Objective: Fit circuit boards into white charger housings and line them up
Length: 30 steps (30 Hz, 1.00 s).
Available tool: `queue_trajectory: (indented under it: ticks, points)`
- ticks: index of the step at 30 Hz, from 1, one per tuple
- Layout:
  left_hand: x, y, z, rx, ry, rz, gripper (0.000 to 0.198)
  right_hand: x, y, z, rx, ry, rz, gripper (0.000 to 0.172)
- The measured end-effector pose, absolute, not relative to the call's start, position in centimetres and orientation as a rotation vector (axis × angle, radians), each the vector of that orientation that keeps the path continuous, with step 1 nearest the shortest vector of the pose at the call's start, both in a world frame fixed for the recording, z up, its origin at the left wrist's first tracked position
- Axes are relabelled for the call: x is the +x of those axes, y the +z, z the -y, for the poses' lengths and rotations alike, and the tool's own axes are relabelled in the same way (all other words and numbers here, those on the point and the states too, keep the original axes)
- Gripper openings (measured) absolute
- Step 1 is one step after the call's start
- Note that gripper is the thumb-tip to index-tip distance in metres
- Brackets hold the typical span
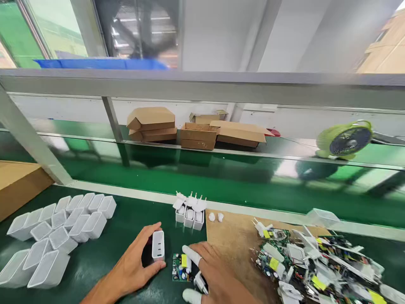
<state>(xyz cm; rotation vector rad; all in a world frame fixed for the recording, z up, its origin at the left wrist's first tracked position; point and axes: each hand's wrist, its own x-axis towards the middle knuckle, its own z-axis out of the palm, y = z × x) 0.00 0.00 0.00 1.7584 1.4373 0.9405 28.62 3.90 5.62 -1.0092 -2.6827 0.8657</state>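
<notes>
My left hand wraps its fingers around a white charger housing that stands upright on the dark green mat. My right hand, with white finger cots on some fingertips, rests curled on a small green circuit board beside the housing. Just beyond both hands stand three assembled white chargers with plug prongs pointing up. Two small white caps lie on the brown board nearby.
Several empty white housings lie in rows at the left. A heap of circuit boards and plug parts covers the right. A green conveyor belt runs behind, with cardboard boxes and a green fan beyond. A cardboard box sits far left.
</notes>
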Motion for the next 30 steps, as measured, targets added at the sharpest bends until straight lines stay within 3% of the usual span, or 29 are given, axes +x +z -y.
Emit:
queue_trajectory:
  ticks: [4,7,12,22,27,30]
  points:
    - [-0.2,0.6,-0.1,1.868,0.838,-1.347,0.158,28.6,4.4,-4.5,-0.881,0.809,2.638,0.062]
    - [0.1,1.0,0.2,1.951,0.72,-1.361,0.177,28.4,4.5,-4.4,-0.852,0.756,2.646,0.061]
    - [0.4,1.3,0.8,1.887,0.691,-1.417,0.169,28.3,4.8,-3.9,-0.839,0.661,2.665,0.063]
    - [0.0,1.1,0.3,1.729,0.802,-1.343,0.13,28.9,5.9,-3.2,-0.841,0.303,2.647,0.07]
    - [0.2,0.6,0.1,1.683,0.881,-1.395,0.103,28.5,7.0,-2.7,-0.977,0.102,2.527,0.06]
    - [0.3,0.0,0.0,1.731,0.971,-1.343,0.099,28.0,6.7,-2.7,-0.941,0.023,2.44,0.058]
